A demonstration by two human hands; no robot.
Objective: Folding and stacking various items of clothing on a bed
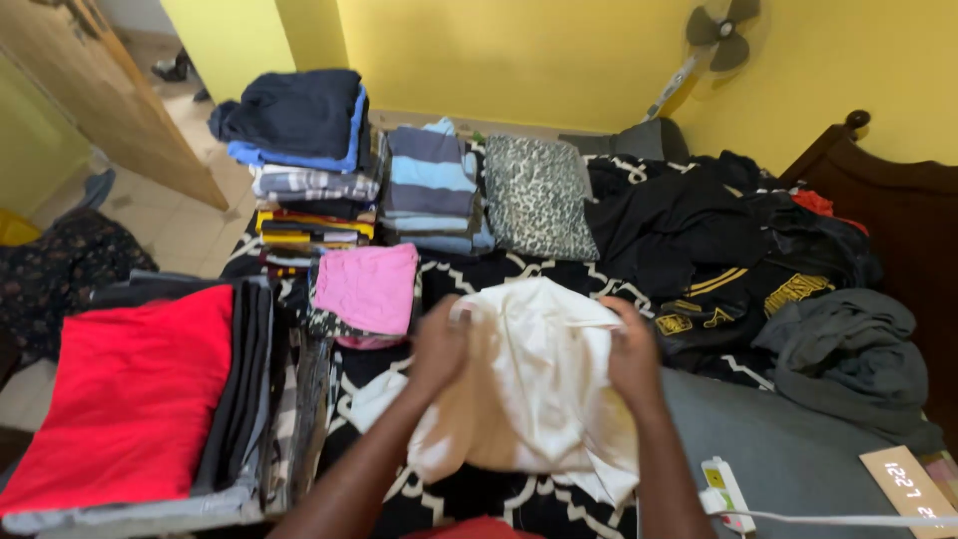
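White cloth (529, 389), a crumpled garment, is held up over the near part of the bed (788, 459), bunched between both hands. Left hand (439, 344) is clenched around the cloth's upper left edge, and right hand (631, 349) is clenched on its upper right edge, so the fabric sags between and below them. Just right of the right forearm a white power strip (726, 489) lies on the grey sheet with its cable running off to the right, and a tan card (910, 487) rests near the bed's corner. To the left sits a folded red garment (130, 399) on top of a stack of dark folded clothes. Beyond the hands a folded pink garment (367, 289) lies on the black and white patterned bedspread (539, 269). To the right is a loose heap of dark clothes (738, 250), with a grey garment (848, 349) at its near edge. Further back stand a tall pile topped by navy clothes (299, 115), a stack with blue stripes (429, 180), and a leopard-print piece (539, 195) beside it. A fan (723, 35) stands against the yellow wall (499, 50).
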